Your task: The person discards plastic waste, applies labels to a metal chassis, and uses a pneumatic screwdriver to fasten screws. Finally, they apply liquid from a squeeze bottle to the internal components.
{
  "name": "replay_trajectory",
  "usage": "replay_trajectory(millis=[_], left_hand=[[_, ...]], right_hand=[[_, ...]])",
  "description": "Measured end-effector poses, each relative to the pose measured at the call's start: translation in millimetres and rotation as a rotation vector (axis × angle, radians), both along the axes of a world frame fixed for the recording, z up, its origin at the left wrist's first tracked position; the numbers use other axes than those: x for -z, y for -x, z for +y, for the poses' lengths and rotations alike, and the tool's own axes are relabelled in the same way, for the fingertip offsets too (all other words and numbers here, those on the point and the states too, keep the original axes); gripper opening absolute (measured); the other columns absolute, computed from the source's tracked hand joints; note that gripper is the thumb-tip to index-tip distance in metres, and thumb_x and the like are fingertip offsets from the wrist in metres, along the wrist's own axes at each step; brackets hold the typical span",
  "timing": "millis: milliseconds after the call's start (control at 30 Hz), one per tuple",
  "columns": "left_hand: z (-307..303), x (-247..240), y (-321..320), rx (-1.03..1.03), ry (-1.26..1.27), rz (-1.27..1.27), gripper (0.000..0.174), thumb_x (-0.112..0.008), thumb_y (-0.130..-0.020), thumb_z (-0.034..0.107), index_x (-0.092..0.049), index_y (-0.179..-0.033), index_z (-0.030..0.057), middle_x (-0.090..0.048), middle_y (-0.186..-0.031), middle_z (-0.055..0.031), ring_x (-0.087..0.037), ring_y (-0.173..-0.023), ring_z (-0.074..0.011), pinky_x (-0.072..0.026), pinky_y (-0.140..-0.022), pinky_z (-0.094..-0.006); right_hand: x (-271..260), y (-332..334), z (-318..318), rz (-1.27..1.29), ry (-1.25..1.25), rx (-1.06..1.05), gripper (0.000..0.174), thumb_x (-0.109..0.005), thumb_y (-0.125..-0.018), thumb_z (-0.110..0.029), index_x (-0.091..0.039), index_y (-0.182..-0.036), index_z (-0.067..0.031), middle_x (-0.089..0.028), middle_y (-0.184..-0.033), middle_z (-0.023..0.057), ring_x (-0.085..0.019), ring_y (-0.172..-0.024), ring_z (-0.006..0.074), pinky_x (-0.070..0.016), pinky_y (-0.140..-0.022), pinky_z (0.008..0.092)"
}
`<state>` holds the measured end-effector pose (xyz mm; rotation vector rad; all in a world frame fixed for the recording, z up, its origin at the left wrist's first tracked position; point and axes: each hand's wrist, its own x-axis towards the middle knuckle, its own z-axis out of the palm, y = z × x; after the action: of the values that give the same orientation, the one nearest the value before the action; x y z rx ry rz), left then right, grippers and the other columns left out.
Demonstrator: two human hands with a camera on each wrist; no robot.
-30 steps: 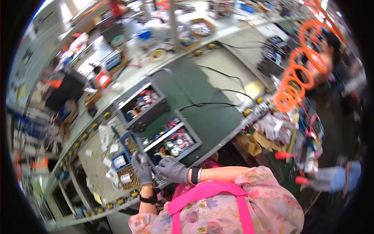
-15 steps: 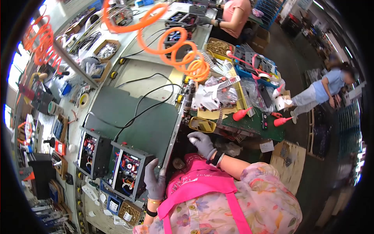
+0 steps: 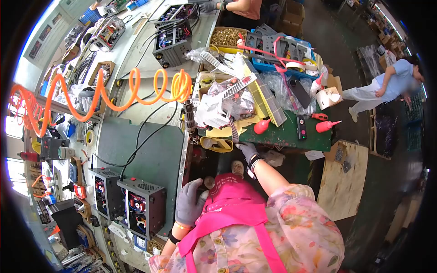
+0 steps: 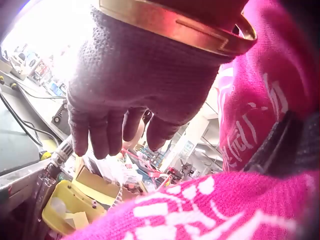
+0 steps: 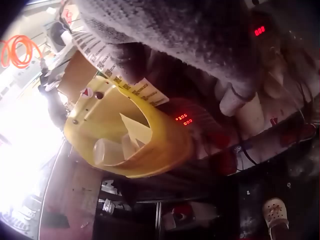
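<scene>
My left hand (image 3: 189,204), in a grey knitted glove, hovers before the pink apron (image 3: 234,200). Its fingers hang loosely in the left wrist view and hold nothing. The gloved right hand (image 3: 248,152) reaches to the front edge of the green table (image 3: 284,136), beside a yellow bin (image 3: 217,146). A strip of printed labels (image 3: 234,132) hangs at its fingertips. In the right wrist view the strip (image 5: 152,93) passes behind the fingers, above the bin (image 5: 172,137) with its pale scraps; I cannot tell whether the fingers pinch it.
Two dark electronics cases (image 3: 157,204) with exposed parts stand on the workbench, left of my left hand. An orange coiled hose (image 3: 136,91) hangs across the bench. Red squeeze bottles (image 3: 261,126) and a blue crate (image 3: 268,66) occupy the green table. A person (image 3: 391,84) stands at the right.
My view has swung right, away from the cases. The right hand has left the case it was at and moved right to the label strip by the yellow bin; the left has drawn back from the cases.
</scene>
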<state>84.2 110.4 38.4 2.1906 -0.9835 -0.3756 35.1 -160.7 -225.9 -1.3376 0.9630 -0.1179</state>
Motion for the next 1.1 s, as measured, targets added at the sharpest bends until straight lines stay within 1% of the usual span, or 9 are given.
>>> replay_trajectory(millis=[167, 200, 333, 500, 633, 700, 867, 967, 1100], left_hand=[[-23.5, 11.8, -4.6, 0.000, 0.019, 0.065, 0.045, -0.068, -0.079, 0.011, -0.051, -0.120, 0.0014, -0.061, -0.109, -0.0170, -0.060, -0.100, -0.0307, -0.0481, -0.086, -0.0363], [-29.5, 14.9, -5.5, -0.014, 0.042, 0.114, 0.048, -0.068, -0.080, 0.011, -0.049, -0.123, 0.0015, -0.060, -0.110, -0.0170, -0.060, -0.102, -0.0296, -0.0480, -0.087, -0.0358], [-56.6, 31.3, -12.9, 0.017, 0.143, 0.262, 0.066, -0.070, -0.080, 0.013, -0.037, -0.137, 0.0050, -0.057, -0.119, -0.0180, -0.058, -0.111, -0.0276, -0.0480, -0.089, -0.0354], [-88.4, 42.5, -19.3, 0.245, 0.172, 0.484, 0.083, -0.071, -0.079, 0.013, -0.020, -0.145, 0.0111, -0.055, -0.125, -0.0175, -0.055, -0.115, -0.0269, -0.0487, -0.088, -0.0330], [-94.8, 54.6, -7.9, 0.252, 0.212, 0.961, 0.083, -0.066, -0.082, 0.005, -0.016, -0.148, 0.0135, -0.061, -0.106, -0.0073, -0.060, -0.088, -0.0106, -0.0490, -0.073, -0.0239], [-99.7, 55.0, -5.2, 0.164, 0.339, 0.936, 0.084, -0.065, -0.081, 0.000, -0.015, -0.148, 0.0135, -0.062, -0.094, -0.0026, -0.056, -0.078, -0.0058, -0.0483, -0.072, -0.0240], [-101.3, 41.4, -25.9, -0.066, 0.480, 0.959, 0.082, -0.062, -0.081, -0.005, -0.015, -0.147, 0.0092, -0.062, -0.104, -0.0130, -0.064, -0.090, -0.0196, -0.0513, -0.080, -0.0319], [-108.3, 29.3, -28.7, -0.151, 0.544, 1.004, 0.080, -0.062, -0.082, -0.002, -0.016, -0.147, 0.0092, -0.062, -0.103, -0.0134, -0.063, -0.091, -0.0188, -0.0505, -0.079, -0.0306], [-109.5, 26.9, -29.5, -0.160, 0.498, 0.900, 0.078, -0.061, -0.085, 0.004, -0.013, -0.147, 0.0095, -0.061, -0.106, -0.0127, -0.058, -0.095, -0.0149, -0.0471, -0.083, -0.0295]], right_hand=[[-16.9, 30.8, -2.3, -0.015, 0.313, -0.211, 0.022, -0.066, -0.081, -0.014, -0.065, -0.099, -0.0007, -0.069, -0.090, 0.0089, -0.063, -0.078, 0.0166, -0.0483, -0.077, 0.0306], [-40.7, 36.5, -0.8, -0.049, 0.459, -0.231, 0.018, -0.064, -0.083, -0.012, -0.063, -0.097, -0.0002, -0.067, -0.083, 0.0075, -0.063, -0.072, 0.0161, -0.0514, -0.066, 0.0291], [-122.3, 39.3, -4.8, -0.180, -0.044, -0.228, 0.015, -0.059, -0.086, -0.009, -0.060, -0.099, -0.0017, -0.062, -0.076, 0.0025, -0.058, -0.059, 0.0066, -0.0453, -0.042, 0.0191], [-175.4, 25.4, -8.0, -0.310, -0.410, -0.108, 0.012, -0.054, -0.088, -0.005, -0.058, -0.099, -0.0013, -0.063, -0.079, 0.0027, -0.057, -0.057, 0.0060, -0.0432, -0.043, 0.0171], [-173.9, 14.7, -7.9, -0.403, -0.422, -0.055, 0.016, -0.053, -0.090, -0.006, -0.057, -0.104, 0.0004, -0.063, -0.092, 0.0045, -0.059, -0.071, 0.0080, -0.0500, -0.061, 0.0210], [-178.7, 11.9, -6.7, -0.394, -0.366, -0.070, 0.020, -0.053, -0.092, -0.008, -0.057, -0.109, 0.0014, -0.062, -0.096, 0.0050, -0.059, -0.074, 0.0086, -0.0505, -0.067, 0.0224], [-196.4, 32.8, -10.8, -0.353, -0.212, -0.654, 0.057, -0.045, -0.092, -0.054, -0.060, -0.110, -0.0024, -0.062, -0.096, 0.0041, -0.056, -0.075, 0.0068, -0.0465, -0.057, 0.0195], [-200.5, 36.4, 8.1, -0.497, -0.042, -0.743, 0.032, -0.057, -0.090, -0.031, -0.063, -0.108, -0.0053, -0.062, -0.092, 0.0020, -0.054, -0.072, 0.0064, -0.0437, -0.056, 0.0217], [-191.0, 31.2, 11.7, -0.413, -0.171, -0.715, 0.021, -0.061, -0.087, -0.020, -0.066, -0.099, -0.0034, -0.060, -0.076, -0.0010, -0.049, -0.062, 0.0041, -0.0381, -0.051, 0.0199]])
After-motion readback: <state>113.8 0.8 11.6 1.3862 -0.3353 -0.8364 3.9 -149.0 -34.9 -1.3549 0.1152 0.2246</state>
